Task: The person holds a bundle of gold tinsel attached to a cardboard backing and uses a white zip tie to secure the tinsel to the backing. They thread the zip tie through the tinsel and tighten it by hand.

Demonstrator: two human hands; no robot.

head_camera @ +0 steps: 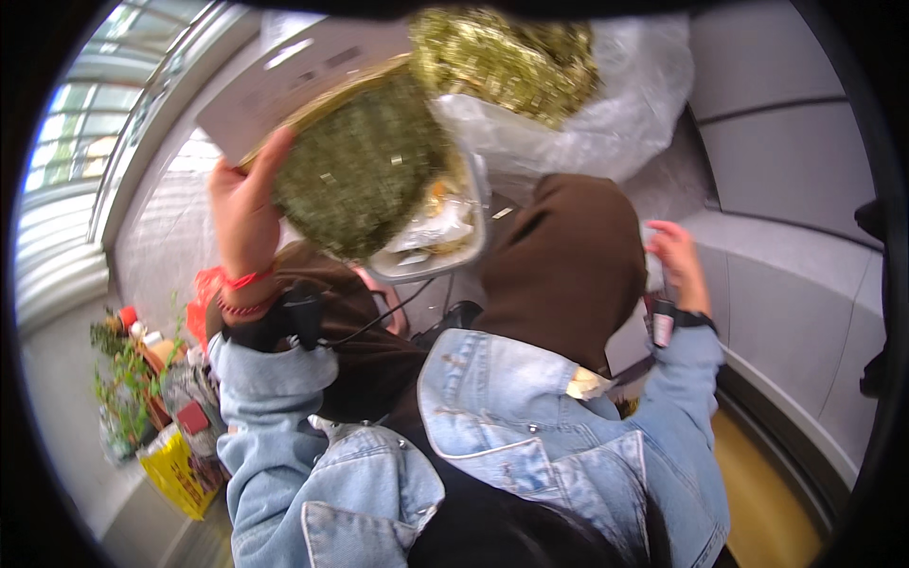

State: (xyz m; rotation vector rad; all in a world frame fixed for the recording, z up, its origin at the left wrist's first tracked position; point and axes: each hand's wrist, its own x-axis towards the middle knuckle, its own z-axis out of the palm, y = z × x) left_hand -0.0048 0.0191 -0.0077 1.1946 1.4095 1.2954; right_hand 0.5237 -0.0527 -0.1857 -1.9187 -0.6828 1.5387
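My left hand [248, 213] grips the edge of a flat, dark green sheet [355, 170] with a tan rim, blurred by motion. The sheet is tilted over a whitish plastic bin [426, 270] that holds crumpled wrappers [440, 227] and scraps. At the right, beyond my knee, my right hand [675, 252] has its fingers bent beside a pale object [652, 266]; whether it holds this cannot be told. Ahead, a clear plastic bag [632, 106] lies around a heap of shiny yellow-green flakes or strips [511, 64].
A grey-pink board or box [312, 78] lies at the upper left. Potted plants [131, 390] and a yellow packet [181, 472] stand at the left. Grey cabinet panels [781, 156] line the right; a window [85, 121] is at the far left.
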